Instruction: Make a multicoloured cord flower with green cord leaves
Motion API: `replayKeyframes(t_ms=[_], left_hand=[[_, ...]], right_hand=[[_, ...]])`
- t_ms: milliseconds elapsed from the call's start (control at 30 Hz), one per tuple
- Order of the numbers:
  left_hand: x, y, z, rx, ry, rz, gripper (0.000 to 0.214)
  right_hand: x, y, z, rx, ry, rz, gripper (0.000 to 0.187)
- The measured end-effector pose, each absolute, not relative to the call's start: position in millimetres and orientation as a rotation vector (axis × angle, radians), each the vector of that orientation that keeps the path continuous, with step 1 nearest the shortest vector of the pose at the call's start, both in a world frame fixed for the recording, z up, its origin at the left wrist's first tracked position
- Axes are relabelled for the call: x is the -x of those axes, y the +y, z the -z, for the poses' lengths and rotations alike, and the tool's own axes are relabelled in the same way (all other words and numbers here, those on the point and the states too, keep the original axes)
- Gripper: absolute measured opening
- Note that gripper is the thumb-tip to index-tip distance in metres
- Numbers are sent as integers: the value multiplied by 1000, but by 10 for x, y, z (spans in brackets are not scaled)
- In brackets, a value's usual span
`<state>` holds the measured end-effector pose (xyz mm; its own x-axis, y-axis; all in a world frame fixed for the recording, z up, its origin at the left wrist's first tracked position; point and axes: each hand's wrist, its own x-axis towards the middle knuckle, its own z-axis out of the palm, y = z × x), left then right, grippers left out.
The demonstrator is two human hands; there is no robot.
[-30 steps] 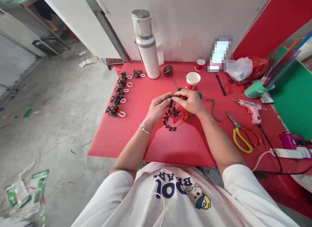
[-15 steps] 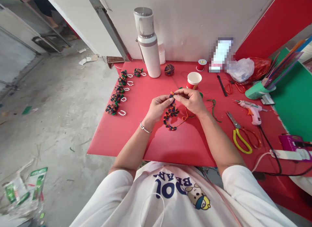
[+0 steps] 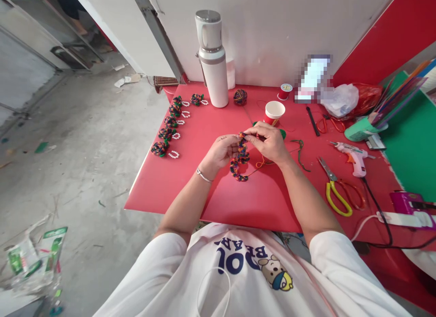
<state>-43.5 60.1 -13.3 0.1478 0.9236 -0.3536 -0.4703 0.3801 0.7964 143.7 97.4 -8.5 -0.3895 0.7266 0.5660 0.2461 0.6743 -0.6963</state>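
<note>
A multicoloured crocheted strip [image 3: 238, 165] hangs curling from between my hands, just over the red table [image 3: 190, 180]. My left hand [image 3: 220, 152] pinches its upper end from the left. From the right, my right hand [image 3: 269, 142] grips the same end with thumb and fingertips. An orange yarn tail trails from the strip to the right, below my right hand. Behind that hand stands a white-and-red paper cup [image 3: 274, 111]; green yarn [image 3: 282, 134] shows partly behind the fingers. Whether a hook or needle is in my fingers cannot be made out.
Several crocheted flowers [image 3: 160, 148] with white bead loops line the table's left edge. A white thermos [image 3: 214, 71] and yarn ball [image 3: 240, 97] stand at the back. Scissors [image 3: 335, 185], a glue gun [image 3: 356, 158] with its cord, and a green pen cup [image 3: 361, 130] lie right.
My left fingers have shifted slightly around the strip's upper end, the thumb now less extended. The strip stays held in both hands. The whole view has moved a little.
</note>
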Motion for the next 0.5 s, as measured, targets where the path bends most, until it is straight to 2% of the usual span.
replayKeyframes(t_ms=[167, 500], left_hand=[[477, 621, 81, -506, 1011, -998, 15], [487, 596, 119, -714, 1036, -1059, 16]], right_hand=[[-1465, 992, 114, 682, -1969, -562, 10], [-1475, 950, 91, 753, -2065, -535, 14]])
